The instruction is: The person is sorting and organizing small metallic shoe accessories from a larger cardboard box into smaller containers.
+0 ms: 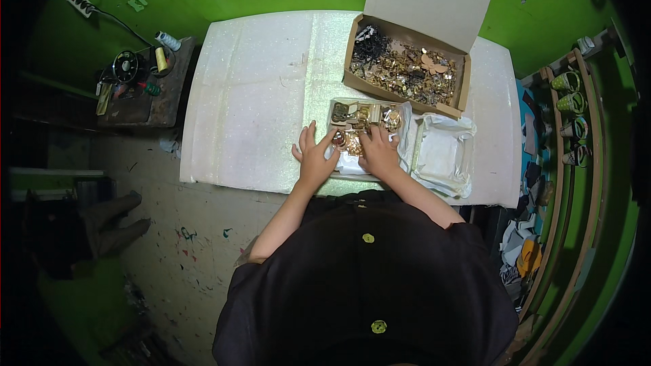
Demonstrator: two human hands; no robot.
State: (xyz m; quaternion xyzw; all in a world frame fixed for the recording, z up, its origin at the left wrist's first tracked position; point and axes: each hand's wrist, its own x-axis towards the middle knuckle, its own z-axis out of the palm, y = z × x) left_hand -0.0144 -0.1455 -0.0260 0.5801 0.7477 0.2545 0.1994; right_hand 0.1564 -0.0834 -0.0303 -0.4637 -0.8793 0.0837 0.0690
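A white tray lined with crinkled white wrapping stands at the table's front edge. Small gold-coloured metal pieces lie in it, with dark ones in its far left corner. My left hand is at the tray's left side, fingers spread, its thumb and forefinger reaching over the rim beside a round reddish piece. Over the right part of the tray is my right hand, its fingers bent down among the gold pieces. Whatever its fingertips hold is hidden beneath them.
Behind the tray, an open cardboard box holds many gold and black pieces and a tan flower-shaped piece. A second white paper-lined tray sits at the right. Thread spools stand on a dark side table; a shoe rack is at right.
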